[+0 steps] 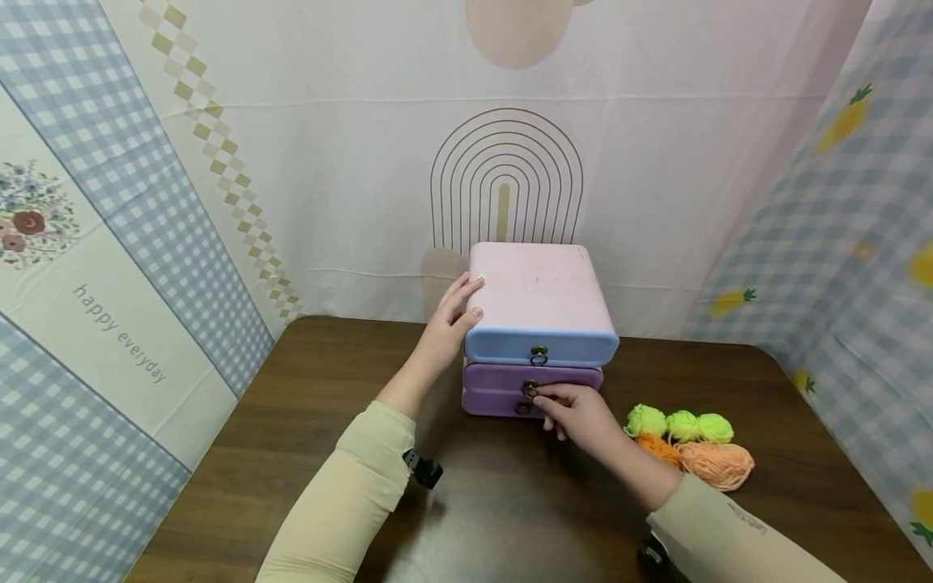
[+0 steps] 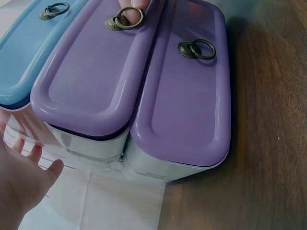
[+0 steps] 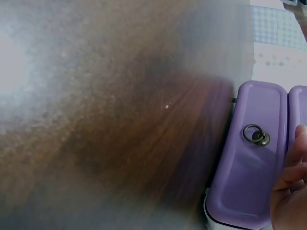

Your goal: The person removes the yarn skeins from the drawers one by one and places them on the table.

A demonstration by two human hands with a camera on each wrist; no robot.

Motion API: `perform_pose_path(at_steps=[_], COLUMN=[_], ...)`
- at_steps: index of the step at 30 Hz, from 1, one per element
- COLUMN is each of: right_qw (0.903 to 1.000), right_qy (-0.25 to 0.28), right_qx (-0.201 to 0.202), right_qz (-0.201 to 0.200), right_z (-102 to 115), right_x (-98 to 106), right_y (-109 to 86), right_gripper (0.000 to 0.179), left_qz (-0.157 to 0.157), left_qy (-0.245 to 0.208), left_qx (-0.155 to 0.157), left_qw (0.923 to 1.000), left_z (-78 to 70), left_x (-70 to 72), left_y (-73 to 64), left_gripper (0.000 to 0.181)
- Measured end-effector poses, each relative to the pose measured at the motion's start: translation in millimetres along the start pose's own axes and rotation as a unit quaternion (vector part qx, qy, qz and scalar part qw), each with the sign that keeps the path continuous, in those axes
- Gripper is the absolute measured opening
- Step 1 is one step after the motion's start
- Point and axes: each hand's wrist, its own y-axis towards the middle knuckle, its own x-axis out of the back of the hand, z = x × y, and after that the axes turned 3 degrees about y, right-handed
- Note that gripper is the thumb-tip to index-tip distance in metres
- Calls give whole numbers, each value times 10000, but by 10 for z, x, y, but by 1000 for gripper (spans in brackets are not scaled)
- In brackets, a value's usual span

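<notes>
The right hand (image 1: 579,413) held its thumb and forefinger in a narrow pinch on the middle ring pull (image 2: 115,23), on the front of the middle purple drawer (image 1: 496,378). The left hand (image 1: 443,330) had its fingers apart and fairly straight, resting against the left side of the small cabinet (image 1: 539,287), with nothing gripped between them. The cabinet stood towards the back of the brown table (image 1: 291,453), its pink top facing up, just in front of the white cloth (image 1: 350,202).

Three drawers were stacked in it: one blue drawer (image 1: 503,346) on top and two purple ones, the middle drawer and the bottom purple drawer (image 1: 488,402). Each front bore one ring pull, three in all, and only the middle one was held.

To the right of the cabinet, near the right forearm, lay five bundles of yarn: three bright green balls (image 1: 645,421) in a row and, in front of them, one orange bundle (image 1: 658,448) beside one peach skein (image 1: 717,463). Two pale sleeves (image 1: 338,494) covered the forearms, and a black device (image 1: 424,470) showed by the left wrist
</notes>
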Motion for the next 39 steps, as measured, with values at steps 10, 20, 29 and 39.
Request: perform_pose_path(at_steps=[10, 20, 29, 39], right_qw=[9999, 9997, 9999, 9998], right_qy=[78, 204, 23, -127], right_qx=[-130, -114, -137, -159], right_qz=[-44, -35, 10, 77], right_z=[22, 10, -35, -84], right_x=[0, -24, -37, -21], right_y=[37, 30, -7, -42], right_gripper=[24, 23, 24, 22], left_qz=[-24, 241, 236, 163], left_qy=[69, -35, -81, -106], left_qx=[-17, 142, 147, 24], left_qw=[10000, 9996, 9996, 9998], left_z=[-24, -438, -439, -95], left_x=[-1, 66, 60, 21], left_y=[-7, -124, -124, -9], left_gripper=[50, 51, 51, 51])
